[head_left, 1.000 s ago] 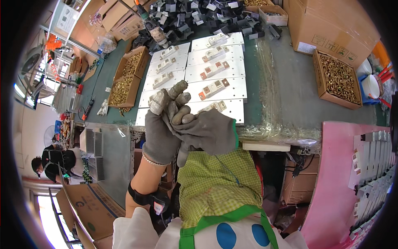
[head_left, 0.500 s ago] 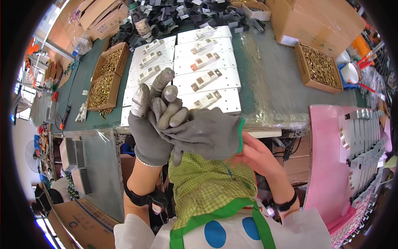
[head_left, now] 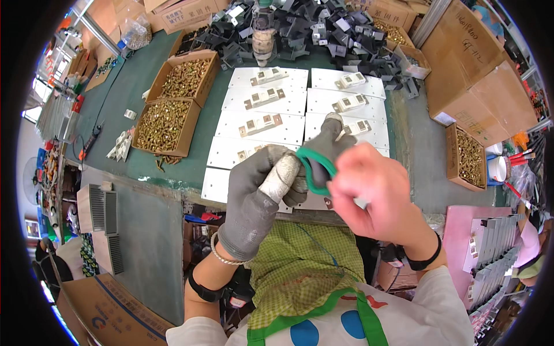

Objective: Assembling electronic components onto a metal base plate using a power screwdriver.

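The gloved left hand (head_left: 259, 196) closes on a loose grey glove (head_left: 325, 140); at its three o'clock, the bare right hand (head_left: 375, 193) curls, blurred, grip unclear. White plates (head_left: 294, 104) lie toward twelve.

green bench (head_left: 112, 104): white plates (head_left: 291, 128), cardboard boxes (head_left: 192, 130)

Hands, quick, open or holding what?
Left hand: closed, holding the loose gray glove by its green cuff.
Right hand: curled at that cuff; too blurred to tell its grip.
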